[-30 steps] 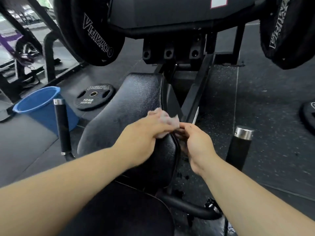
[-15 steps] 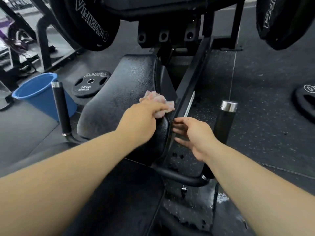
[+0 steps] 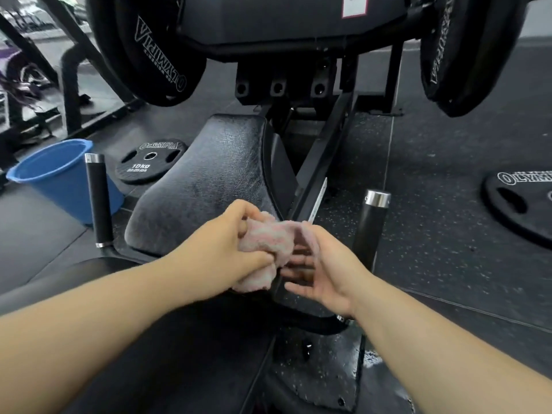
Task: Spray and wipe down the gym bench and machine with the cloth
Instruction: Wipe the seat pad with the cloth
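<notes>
The cloth (image 3: pixel 268 249) has been drawn back from the right edge of the seat pad (image 3: pixel 203 180), where it was pressed half a second ago, and the right hand has been brought against it. At the far left a blue bucket (image 3: pixel 50 177) stands well apart, so a spill is judged unlikely. The cloth is held bunched in the left hand (image 3: pixel 221 252), fingers curled round it, just above the pad's near right corner. The right hand (image 3: pixel 325 279) is spread beside and under the cloth, fingers mostly straight; whether a fold is pinched by the thumb cannot be told. If the left grip is released before a firm hold is taken, the cloth could be dropped into the gap beside the frame and dirtied on the floor. Further right, the handle (image 3: pixel 373 231) could be struck by the forearm, and what looks like a wet patch (image 3: pixel 373 358) could be slipped on.
</notes>
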{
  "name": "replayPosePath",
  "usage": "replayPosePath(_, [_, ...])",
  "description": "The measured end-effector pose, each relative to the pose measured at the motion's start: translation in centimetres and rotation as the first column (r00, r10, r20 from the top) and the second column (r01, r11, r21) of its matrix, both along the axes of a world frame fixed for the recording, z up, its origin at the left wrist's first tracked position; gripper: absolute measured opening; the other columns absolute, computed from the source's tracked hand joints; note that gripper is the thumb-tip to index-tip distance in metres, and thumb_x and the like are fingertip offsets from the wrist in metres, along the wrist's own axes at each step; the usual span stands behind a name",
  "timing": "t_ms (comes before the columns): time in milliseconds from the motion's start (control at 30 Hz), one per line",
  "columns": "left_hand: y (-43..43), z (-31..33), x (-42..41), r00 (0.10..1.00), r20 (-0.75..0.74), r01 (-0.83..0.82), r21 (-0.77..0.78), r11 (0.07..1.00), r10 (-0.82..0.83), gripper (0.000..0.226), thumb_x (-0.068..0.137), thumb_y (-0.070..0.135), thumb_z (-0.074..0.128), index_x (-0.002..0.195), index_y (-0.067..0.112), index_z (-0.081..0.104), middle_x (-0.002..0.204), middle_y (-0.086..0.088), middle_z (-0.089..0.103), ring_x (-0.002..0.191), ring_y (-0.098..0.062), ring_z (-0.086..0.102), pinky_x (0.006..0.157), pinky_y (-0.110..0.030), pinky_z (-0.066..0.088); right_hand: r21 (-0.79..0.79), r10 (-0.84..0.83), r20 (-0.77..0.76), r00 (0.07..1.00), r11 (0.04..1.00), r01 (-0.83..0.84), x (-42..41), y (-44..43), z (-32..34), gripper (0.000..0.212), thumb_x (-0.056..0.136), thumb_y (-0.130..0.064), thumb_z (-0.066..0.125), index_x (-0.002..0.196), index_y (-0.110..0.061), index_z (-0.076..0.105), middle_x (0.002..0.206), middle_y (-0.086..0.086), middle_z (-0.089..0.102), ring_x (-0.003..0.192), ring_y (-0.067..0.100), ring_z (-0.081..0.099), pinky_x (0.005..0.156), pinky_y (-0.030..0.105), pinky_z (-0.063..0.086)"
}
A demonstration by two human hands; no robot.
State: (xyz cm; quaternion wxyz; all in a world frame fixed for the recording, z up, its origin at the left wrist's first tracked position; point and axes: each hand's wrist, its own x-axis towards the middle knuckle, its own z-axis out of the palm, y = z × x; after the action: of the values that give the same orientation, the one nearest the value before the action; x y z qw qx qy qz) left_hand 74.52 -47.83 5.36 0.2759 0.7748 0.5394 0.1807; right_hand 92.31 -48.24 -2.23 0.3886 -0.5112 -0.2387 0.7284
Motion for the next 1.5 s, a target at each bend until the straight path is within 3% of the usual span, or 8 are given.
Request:
replayPosePath(167, [0.5, -0.1, 3.6, 0.980, 0.198, 0.007, -0.021, 1.000, -0.002, 0.035, 0.081, 0.014, 0.076, 0.090, 0.047, 0.069, 0.085, 0.034, 0.067, 0.079, 0.013, 0.062, 0.076, -0.005, 0.044, 0.071, 0.023, -0.328, 0.944, 0.998, 0.000, 1.1, 0.2, 0.5, 0.051, 0.088, -0.051, 0.058, 0.128, -0.021, 0.065, 0.123, 0.008, 0.069, 0.110, 0.026, 0.065, 0.097, 0.048, 0.052])
replayPosePath(300, [2.1, 0.0, 2.3, 0.934, 0.358, 0.152, -0.435, 0.887, 0.015, 0.027, 0.095, 0.020, 0.060, 0.120, 0.027, 0.068, 0.104, 0.004, 0.075, 0.101, -0.011, 0.070, 0.089, -0.026, 0.054, 0.200, 0.064, -0.254, 0.965, 0.980, -0.013, 1.2, 0.6, 0.9, 0.050, 0.082, -0.032, 0.070, 0.122, -0.005, 0.064, 0.113, 0.015, 0.070, 0.099, 0.025, 0.068, 0.084, 0.041, 0.057])
replayPosePath(467, [8.9, 0.2, -2.1, 0.949, -0.165, -0.221, 0.261, 0.940, 0.269, 0.055, 0.081, 0.039, 0.074, 0.133, 0.031, 0.056, 0.131, 0.001, 0.062, 0.124, -0.019, 0.055, 0.111, -0.035, 0.037, 0.476, -0.330, 0.024, 0.944, 0.834, 0.280, 0.6, 5.1, 2.9, 0.013, 0.103, -0.017, 0.050, 0.108, -0.018, 0.062, 0.091, 0.005, 0.065, 0.072, 0.015, 0.063, 0.058, 0.033, 0.051])
replayPosePath(700, [14.4, 0.8, -2.7, 0.779, -0.600, -0.177, 0.066, 0.982, 0.181, 0.112, 0.072, 0.072, 0.065, 0.156, 0.033, 0.001, 0.149, -0.022, 0.036, 0.140, -0.035, 0.033, 0.113, -0.042, 0.031, 0.528, -0.147, 0.397, 0.906, 0.844, -0.095, -2.8, 9.0, 2.1, 0.039, 0.097, -0.011, 0.059, 0.133, -0.025, 0.058, 0.122, -0.025, 0.056, 0.101, -0.021, 0.055, 0.086, -0.004, 0.037])
replayPosePath(933, [14.9, -0.7, -3.4, 0.797, -0.577, -0.196, 0.034, 0.980, 0.180, 0.112, 0.072, 0.074, 0.062, 0.152, 0.043, -0.010, 0.160, -0.024, 0.001, 0.146, -0.046, 0.014, 0.114, -0.052, 0.029, 0.443, -0.276, -0.038, 0.960, 0.857, 0.264, -3.6, 16.3, 5.1, 0.020, 0.098, -0.005, 0.054, 0.080, -0.012, 0.057, 0.067, 0.002, 0.049, 0.048, 0.006, 0.044, 0.042, 0.017, 0.038])
replayPosePath(1233, [15.0, -0.4, -2.9, 0.792, -0.588, -0.199, 0.005, 0.980, 0.164, 0.111, 0.075, 0.072, 0.061, 0.152, 0.041, -0.014, 0.160, -0.026, -0.006, 0.146, -0.047, 0.009, 0.116, -0.052, 0.027, 0.473, -0.203, 0.283, 0.937, 0.880, 0.047, -3.0, 13.5, 4.1, 0.019, 0.089, 0.001, 0.063, 0.106, -0.006, 0.068, 0.085, 0.004, 0.067, 0.073, 0.011, 0.061, 0.061, 0.023, 0.049])
replayPosePath(1367, [15.1, -0.5, -3.1, 0.787, -0.596, -0.186, 0.011, 0.983, 0.156, 0.112, 0.074, 0.075, 0.060, 0.151, 0.043, -0.014, 0.160, -0.025, -0.006, 0.147, -0.046, 0.010, 0.116, -0.052, 0.027, 0.564, -0.437, 0.379, 0.816, 0.808, 0.170, -2.7, 18.0, 6.1, 0.040, 0.092, -0.006, 0.065, 0.132, -0.009, 0.059, 0.124, 0.010, 0.066, 0.115, 0.022, 0.063, 0.106, 0.037, 0.047])
replayPosePath(1500, [14.9, -0.1, -3.1, 0.796, -0.585, -0.186, 0.009, 0.982, 0.156, 0.111, 0.073, 0.074, 0.062, 0.152, 0.044, -0.011, 0.161, -0.025, -0.004, 0.146, -0.046, 0.012, 0.115, -0.052, 0.028, 0.538, -0.408, 0.196, 0.892, 0.805, 0.250, -4.1, 20.1, 8.6, 0.019, 0.099, 0.002, 0.050, 0.107, 0.005, 0.066, 0.099, 0.006, 0.073, 0.091, 0.004, 0.068, 0.076, 0.008, 0.052])
